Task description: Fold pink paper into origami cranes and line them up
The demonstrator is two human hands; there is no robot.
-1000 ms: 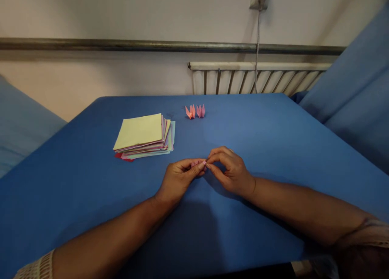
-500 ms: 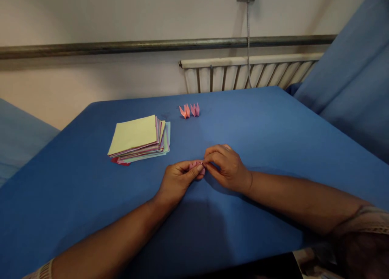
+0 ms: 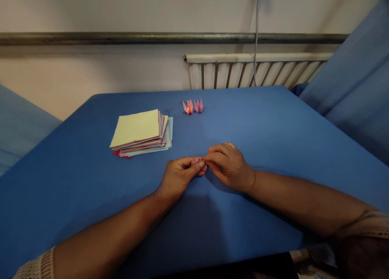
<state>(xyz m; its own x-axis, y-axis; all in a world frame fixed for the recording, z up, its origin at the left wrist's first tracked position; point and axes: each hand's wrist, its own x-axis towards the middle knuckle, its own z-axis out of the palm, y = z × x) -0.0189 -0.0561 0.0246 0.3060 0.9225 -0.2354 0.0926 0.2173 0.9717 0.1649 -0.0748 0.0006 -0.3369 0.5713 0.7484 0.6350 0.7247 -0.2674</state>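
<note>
Between thumb and fingers, my left hand (image 3: 179,175) grips a small folded pink paper (image 3: 196,160), mostly covered by the fingers. My right hand (image 3: 229,165) pinches at the right end of this same paper, its thumb and index finger pressed together; the bit between those fingertips is hidden. Both hands are close together above the blue table (image 3: 258,125). Farther back stand two small folded paper cranes, an orange-pink crane (image 3: 188,107) and a pink crane (image 3: 198,106), side by side.
Left of my hands lies a thick stack of coloured paper (image 3: 138,129), a pale yellow sheet on top and a red corner sticking out below. Behind the table are a wall rail (image 3: 127,38) and a white radiator (image 3: 237,68). Blue curtains (image 3: 361,64) hang at the right.
The camera view has shifted slightly, so the background sits a little differently. Both hands stay at the pink paper, with the right fingertips still pinching its end.
</note>
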